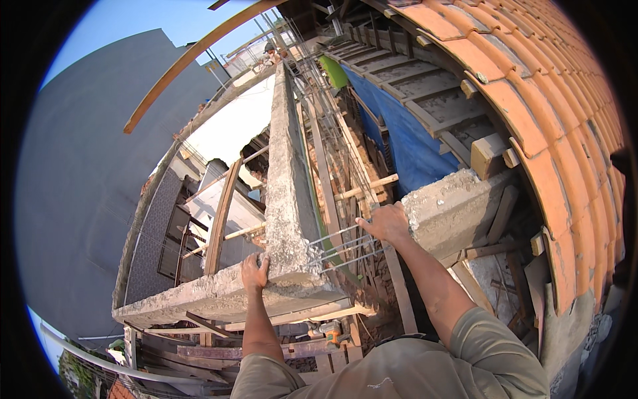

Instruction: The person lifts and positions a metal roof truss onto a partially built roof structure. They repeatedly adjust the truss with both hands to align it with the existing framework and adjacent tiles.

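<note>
A long grey concrete beam (286, 199) is running away from the left hand (254, 271), which is gripping its near corner with fingers curled over the edge. Right of that hand, another concrete beam end (452, 206) is lying just beside the right hand (385, 224), which is closing around the steel reinforcing bars (339, 247) jutting between both hands.

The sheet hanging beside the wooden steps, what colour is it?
The sheet is bright blue, seen best in the head view, up beyond the right hand.
</note>
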Demonstrator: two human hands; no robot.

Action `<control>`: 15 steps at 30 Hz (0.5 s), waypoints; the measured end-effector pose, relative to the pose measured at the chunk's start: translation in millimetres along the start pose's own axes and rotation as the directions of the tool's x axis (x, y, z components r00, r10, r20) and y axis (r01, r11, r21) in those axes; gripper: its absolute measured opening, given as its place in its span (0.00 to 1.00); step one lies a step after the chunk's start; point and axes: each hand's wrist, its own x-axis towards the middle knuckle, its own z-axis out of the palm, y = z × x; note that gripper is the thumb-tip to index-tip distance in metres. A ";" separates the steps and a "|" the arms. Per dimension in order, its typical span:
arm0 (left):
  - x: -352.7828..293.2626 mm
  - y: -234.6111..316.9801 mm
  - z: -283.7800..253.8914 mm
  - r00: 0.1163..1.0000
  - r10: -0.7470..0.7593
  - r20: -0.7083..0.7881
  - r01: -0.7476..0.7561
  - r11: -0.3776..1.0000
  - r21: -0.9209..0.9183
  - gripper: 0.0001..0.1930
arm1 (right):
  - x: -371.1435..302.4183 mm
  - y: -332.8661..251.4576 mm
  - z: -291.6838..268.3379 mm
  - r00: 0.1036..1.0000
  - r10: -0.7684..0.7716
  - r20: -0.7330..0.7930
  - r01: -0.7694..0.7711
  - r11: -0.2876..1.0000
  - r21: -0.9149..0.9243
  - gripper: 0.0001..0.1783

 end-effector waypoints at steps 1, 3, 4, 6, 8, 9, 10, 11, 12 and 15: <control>-0.2 0.7 -0.5 1.000 0.017 -0.021 -0.017 1.000 -0.006 0.33 | -0.2 0.0 0.3 1.000 0.005 -0.006 -0.005 1.000 0.006 0.51; -0.5 1.5 -0.8 1.000 -0.006 -0.005 0.006 1.000 -0.007 0.33 | 0.0 0.2 0.4 1.000 0.004 -0.015 -0.004 1.000 0.005 0.51; -0.9 1.3 -0.7 1.000 0.016 -0.026 -0.017 1.000 -0.011 0.33 | 0.0 0.5 0.6 1.000 -0.002 -0.017 0.002 1.000 -0.002 0.51; -1.3 0.4 -0.1 1.000 0.001 -0.009 -0.001 1.000 -0.012 0.33 | 0.7 0.7 0.9 1.000 -0.008 -0.017 0.008 1.000 -0.013 0.51; -1.3 -1.2 0.4 0.999 0.024 -0.023 -0.025 0.999 -0.024 0.33 | 1.6 0.6 1.8 1.000 -0.010 -0.012 0.010 1.000 -0.019 0.52; -1.2 -2.1 0.5 1.000 0.008 -0.002 -0.008 1.000 -0.024 0.33 | 2.1 0.4 2.3 1.000 -0.006 -0.015 0.006 1.000 -0.010 0.52; -1.0 -2.8 0.8 0.999 0.027 -0.022 -0.027 0.999 -0.028 0.33 | 2.8 0.0 2.8 1.000 -0.002 -0.019 0.002 1.000 -0.001 0.52; -0.8 -3.3 1.1 0.999 0.028 -0.024 -0.028 0.999 -0.027 0.34 | 3.3 -0.2 3.3 1.000 0.017 -0.016 -0.017 1.000 -0.009 0.52; -0.9 -3.9 1.3 1.000 0.010 -0.005 -0.011 1.000 -0.022 0.34 | 3.7 -0.4 3.7 1.000 0.004 -0.019 -0.004 1.000 -0.004 0.52; -1.3 -4.6 2.3 1.000 -0.001 -0.008 0.001 1.000 -0.032 0.35 | 4.2 -0.6 4.5 1.000 0.000 -0.014 -0.001 1.000 -0.027 0.52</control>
